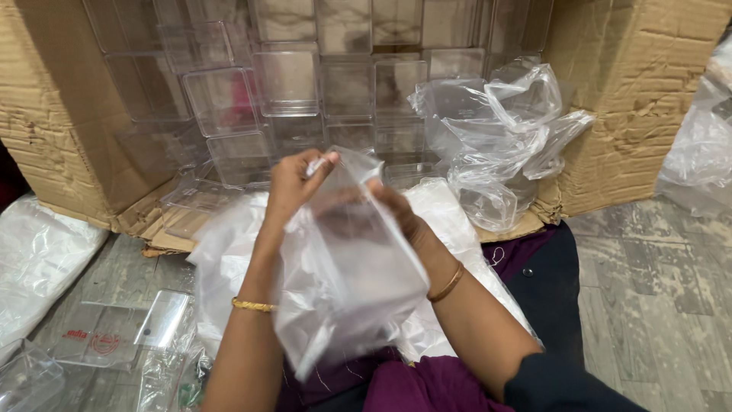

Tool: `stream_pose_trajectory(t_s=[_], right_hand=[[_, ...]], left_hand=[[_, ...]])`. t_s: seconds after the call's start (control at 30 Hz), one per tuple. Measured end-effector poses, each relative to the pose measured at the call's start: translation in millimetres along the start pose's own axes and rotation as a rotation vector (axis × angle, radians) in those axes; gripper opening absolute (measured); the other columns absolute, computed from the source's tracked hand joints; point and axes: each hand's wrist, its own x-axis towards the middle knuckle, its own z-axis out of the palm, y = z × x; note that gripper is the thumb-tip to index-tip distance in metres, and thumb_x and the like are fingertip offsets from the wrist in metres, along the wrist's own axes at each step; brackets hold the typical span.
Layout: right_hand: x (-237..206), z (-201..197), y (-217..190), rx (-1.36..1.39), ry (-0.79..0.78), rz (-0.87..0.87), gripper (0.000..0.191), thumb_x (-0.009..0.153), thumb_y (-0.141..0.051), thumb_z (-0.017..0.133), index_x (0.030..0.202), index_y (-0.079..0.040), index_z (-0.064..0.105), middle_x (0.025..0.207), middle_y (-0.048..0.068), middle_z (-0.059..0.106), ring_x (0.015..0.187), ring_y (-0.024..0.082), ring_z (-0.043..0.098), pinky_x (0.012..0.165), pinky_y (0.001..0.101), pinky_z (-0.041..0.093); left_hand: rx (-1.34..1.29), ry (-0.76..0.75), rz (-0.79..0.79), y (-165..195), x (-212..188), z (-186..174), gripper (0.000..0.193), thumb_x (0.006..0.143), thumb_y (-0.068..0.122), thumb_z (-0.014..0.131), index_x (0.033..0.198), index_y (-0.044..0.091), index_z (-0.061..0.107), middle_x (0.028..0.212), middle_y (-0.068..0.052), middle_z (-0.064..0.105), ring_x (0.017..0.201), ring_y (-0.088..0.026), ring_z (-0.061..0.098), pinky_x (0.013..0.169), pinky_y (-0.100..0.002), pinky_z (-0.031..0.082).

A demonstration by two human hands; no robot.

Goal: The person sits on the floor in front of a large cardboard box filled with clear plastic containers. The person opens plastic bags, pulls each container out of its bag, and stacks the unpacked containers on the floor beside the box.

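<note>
Pinching the top edge of a clear plastic bag [347, 267], the left hand [293, 187] keeps a closed grip on it; the right hand [396, 217] sits inside the bag, its grip hidden, before an open cardboard box [633, 91] of clear plastic containers [286, 84].

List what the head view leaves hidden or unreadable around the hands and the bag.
- Right hand: its fingers are inside the plastic bag, seen only through hazy film.
- Bag contents: shape unclear behind the film.
- Left hand: fingertips blurred at the bag's mouth.
- Clear boxes in the carton: top rows cut off by the frame edge; crumpled plastic covers the right ones.
</note>
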Motion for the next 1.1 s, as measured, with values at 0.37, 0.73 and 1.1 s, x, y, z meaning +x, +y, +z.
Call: stream_pose_trajectory(t_s=[0.37,0.73,1.1], right_hand=[[0.9,-43.3,-87.5,-0.412,0.646,-0.590,0.063,0.099,-0.052,0.043,0.124,0.002,0.066,0.112,0.012,0.077,0.101,0.017,0.078,0.088,0.0327,0.062],[-7.7,-126.3,-154.4,-0.762,1.287,-0.775,0.063,0.101,-0.053,0.053,0.147,-0.010,0.048,0.124,0.005,0.061,0.084,0.015,0.060,0.080,0.0323,0.057],[21.9,-150.7,-141.3,-1.928,1.492,0.180,0.085,0.109,-0.069,0.050,0.125,0.012,0.068,0.138,0.036,0.056,0.145,0.049,0.042,0.129,0.0715,0.006]], left_hand=[[-0.764,-0.015,-0.348,-87.8,-26.1,7.5,0.033,0.099,0.029,0.068,0.125,0.007,0.069,0.102,-0.003,0.072,0.099,-0.011,0.065,0.089,-0.025,0.049],[-0.695,0.051,-0.406,-101.2,-30.8,-5.5,0.029,0.098,0.026,0.068,0.121,0.008,0.071,0.097,-0.003,0.073,0.090,-0.009,0.060,0.088,-0.026,0.045],[-0.712,0.092,-0.361,-103.0,-29.8,-11.0,0.032,0.098,0.029,0.068,0.120,0.007,0.071,0.097,-0.004,0.074,0.097,-0.010,0.063,0.095,-0.027,0.044]])
